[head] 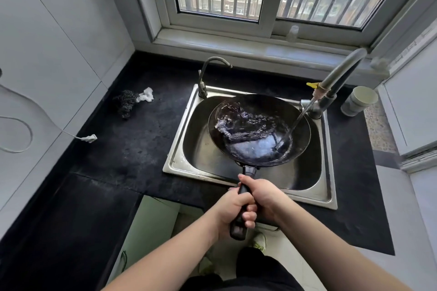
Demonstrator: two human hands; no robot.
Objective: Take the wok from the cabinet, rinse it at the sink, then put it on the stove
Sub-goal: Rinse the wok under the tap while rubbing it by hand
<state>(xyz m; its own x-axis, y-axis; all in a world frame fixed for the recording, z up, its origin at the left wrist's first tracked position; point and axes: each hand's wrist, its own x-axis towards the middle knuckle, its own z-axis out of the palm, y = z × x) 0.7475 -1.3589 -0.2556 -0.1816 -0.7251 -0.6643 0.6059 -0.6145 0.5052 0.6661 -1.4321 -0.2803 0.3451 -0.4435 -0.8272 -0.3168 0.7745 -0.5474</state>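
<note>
A black wok (pixel 259 130) hangs over the steel sink (pixel 327 186), tilted, with water swirling inside it. A thin stream runs from the tall grey faucet (pixel 340 73) at the right into the wok's right side. My left hand (pixel 233 210) grips the lower part of the wok's long black handle. My right hand (pixel 262 194) grips the same handle just above it, nearer the pan. The stove is not in view.
A second, small faucet (pixel 208 73) stands at the sink's back left. A steel scourer (pixel 125 101) and a white cloth (pixel 146 95) lie on the black counter (pixel 123 149). A grey cup (pixel 359 101) stands at the right. A white cable plug (pixel 88 138) rests at the left.
</note>
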